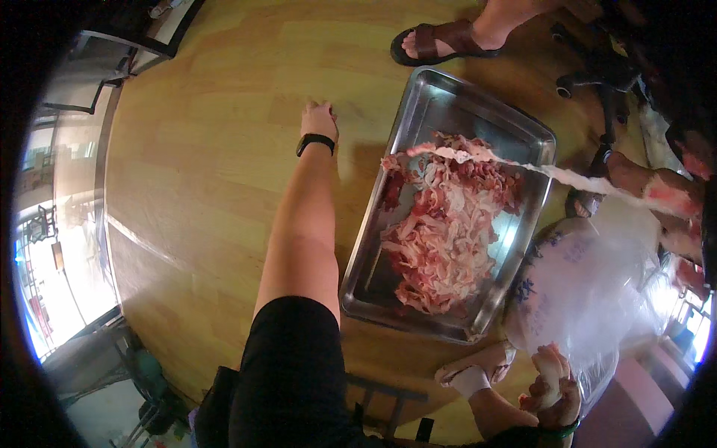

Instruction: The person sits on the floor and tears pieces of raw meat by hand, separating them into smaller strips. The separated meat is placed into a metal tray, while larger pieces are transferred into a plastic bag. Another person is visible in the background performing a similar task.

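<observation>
My left arm, in a black sleeve, stretches out over the floor, left of a steel tray (367, 246). The fingers of my left hand (319, 121) curl downward below a black wristband; its palm is hidden. Sliced raw meat (442, 241), pink and white, lies heaped in the tray. Low on the right, my right hand (563, 400), with a green bracelet at the wrist, grips a pale piece of raw meat (549, 372). A long, pale strip of meat or fat (582, 180) spans above the tray towards the right; what holds its far end is unclear.
A sandalled foot (442, 43) stands behind the tray. Another foot in a pale shoe (479, 361) is at its near corner. A white plastic bag with blue print (582, 274) bulges at right. A wheeled chair base (599, 81) and a dark-framed piece of furniture (129, 45) stand farther back.
</observation>
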`<state>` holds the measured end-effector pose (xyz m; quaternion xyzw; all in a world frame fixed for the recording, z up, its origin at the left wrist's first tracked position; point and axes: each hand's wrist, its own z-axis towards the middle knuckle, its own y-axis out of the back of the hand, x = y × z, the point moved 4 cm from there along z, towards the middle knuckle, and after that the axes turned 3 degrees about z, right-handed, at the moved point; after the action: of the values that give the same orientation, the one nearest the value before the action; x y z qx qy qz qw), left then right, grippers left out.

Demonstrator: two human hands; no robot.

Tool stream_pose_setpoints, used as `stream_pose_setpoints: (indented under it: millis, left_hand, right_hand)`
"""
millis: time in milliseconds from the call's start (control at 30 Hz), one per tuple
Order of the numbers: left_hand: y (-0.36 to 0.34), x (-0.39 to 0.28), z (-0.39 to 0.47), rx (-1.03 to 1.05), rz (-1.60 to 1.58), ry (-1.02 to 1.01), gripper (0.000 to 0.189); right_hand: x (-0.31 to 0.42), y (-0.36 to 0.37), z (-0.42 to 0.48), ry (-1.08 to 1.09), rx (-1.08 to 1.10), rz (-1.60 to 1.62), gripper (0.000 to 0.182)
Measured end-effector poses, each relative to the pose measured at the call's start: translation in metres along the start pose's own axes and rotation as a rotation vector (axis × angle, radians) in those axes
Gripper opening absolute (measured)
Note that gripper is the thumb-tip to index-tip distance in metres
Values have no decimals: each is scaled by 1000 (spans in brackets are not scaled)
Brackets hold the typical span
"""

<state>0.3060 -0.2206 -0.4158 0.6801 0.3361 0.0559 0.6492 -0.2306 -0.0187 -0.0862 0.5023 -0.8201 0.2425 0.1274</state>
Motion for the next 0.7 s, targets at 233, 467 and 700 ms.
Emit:
stream_pose_setpoints:
  millis: [233,467,700]
  left_hand:
    - [3,-23,-27,173,-593,47,14]
    - [39,-173,-185,619,-573,-733,19]
    - [98,-242,-244,502,-266,-818,9]
  right_hand:
    - [2,-12,2,-9,9,-27,66]
    - [5,-19,-22,28,142,-124,64]
    - [3,-38,-52,227,323,-41,57]
